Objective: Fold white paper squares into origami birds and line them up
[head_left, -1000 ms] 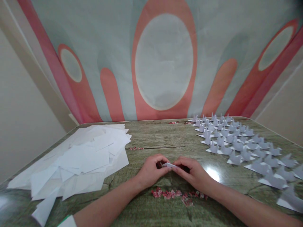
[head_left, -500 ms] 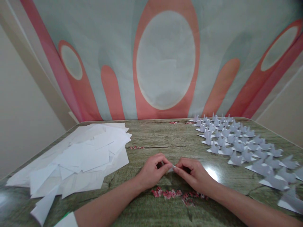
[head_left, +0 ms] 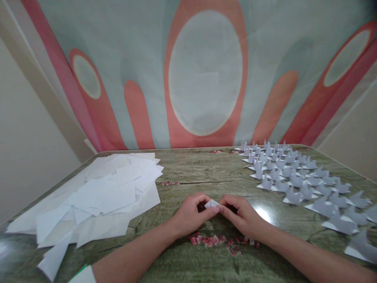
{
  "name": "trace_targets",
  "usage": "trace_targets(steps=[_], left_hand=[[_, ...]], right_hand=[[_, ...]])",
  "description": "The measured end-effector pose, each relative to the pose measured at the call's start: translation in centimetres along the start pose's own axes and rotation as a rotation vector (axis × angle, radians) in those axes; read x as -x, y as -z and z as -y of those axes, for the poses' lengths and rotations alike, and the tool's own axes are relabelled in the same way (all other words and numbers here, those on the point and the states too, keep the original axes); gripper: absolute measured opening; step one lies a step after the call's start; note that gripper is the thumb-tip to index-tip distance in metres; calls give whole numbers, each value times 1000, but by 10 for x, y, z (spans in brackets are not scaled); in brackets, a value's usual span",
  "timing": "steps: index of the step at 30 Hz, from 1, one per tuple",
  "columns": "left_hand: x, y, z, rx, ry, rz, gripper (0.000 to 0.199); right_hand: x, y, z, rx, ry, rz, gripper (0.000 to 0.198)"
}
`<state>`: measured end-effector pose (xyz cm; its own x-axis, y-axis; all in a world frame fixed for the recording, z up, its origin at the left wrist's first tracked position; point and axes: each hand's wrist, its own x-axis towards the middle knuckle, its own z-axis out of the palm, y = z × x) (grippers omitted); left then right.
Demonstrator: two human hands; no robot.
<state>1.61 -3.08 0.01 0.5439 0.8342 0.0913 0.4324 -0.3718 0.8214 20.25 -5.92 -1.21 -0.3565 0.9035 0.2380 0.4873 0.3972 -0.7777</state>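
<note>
A small folded piece of white paper (head_left: 211,203) is pinched between my two hands, just above the wood-patterned table (head_left: 194,169). My left hand (head_left: 193,214) grips it from the left, thumb in front and fingers curled behind. From the other side, my right hand (head_left: 240,214) pinches its right edge between thumb and forefinger. The thumbs nearly meet, and part of the paper is hidden behind the fingers.
Loose white paper sheets (head_left: 103,192) lie in an overlapping heap on the left. Several rows of folded white paper birds (head_left: 296,181) stand along the right side. A patterned backdrop (head_left: 206,74) rises behind the table's far edge.
The folded paper has turned up between the fingers, so a white face with a crease shows more. Both hands stay in nearly the same place.
</note>
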Motion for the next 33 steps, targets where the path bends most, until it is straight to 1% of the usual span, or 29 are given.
trace_targets(steps=[3, 8, 11, 15, 17, 19, 22, 24, 27, 29, 33], left_hand=[[0, 0, 1, -44, 5, 4, 21], [-1, 2, 0, -4, 14, -1, 24], [-2, 1, 2, 79, 20, -6, 25], [-4, -1, 7, 243, 42, -46, 24], [-5, -1, 9, 283, 56, -57, 24], [-5, 0, 8, 256, 48, -50, 24], [-4, 2, 5, 130, 4, -30, 22], [-3, 2, 4, 84, -9, -19, 20], [-2, -2, 5, 147, 20, -20, 12], [-2, -4, 7, 198, 38, -38, 13], [-2, -6, 7, 193, 25, -46, 14]], right_hand=[[0, 1, 0, -41, -15, 2, 27], [-2, 1, 1, -72, -39, 17, 30], [-2, 1, 0, -60, -48, 34, 30], [-2, -1, -1, -28, -7, 68, 29], [-2, -1, -2, -25, -11, 53, 31], [-2, -1, -2, -44, -38, 13, 31], [-4, -1, -3, -109, -89, -26, 32], [-4, 0, -3, -173, -119, -38, 33], [-5, 0, -1, -278, -155, -56, 32], [-5, -1, 2, -307, -170, -56, 31], [-6, -7, 9, -217, -175, -56, 26]])
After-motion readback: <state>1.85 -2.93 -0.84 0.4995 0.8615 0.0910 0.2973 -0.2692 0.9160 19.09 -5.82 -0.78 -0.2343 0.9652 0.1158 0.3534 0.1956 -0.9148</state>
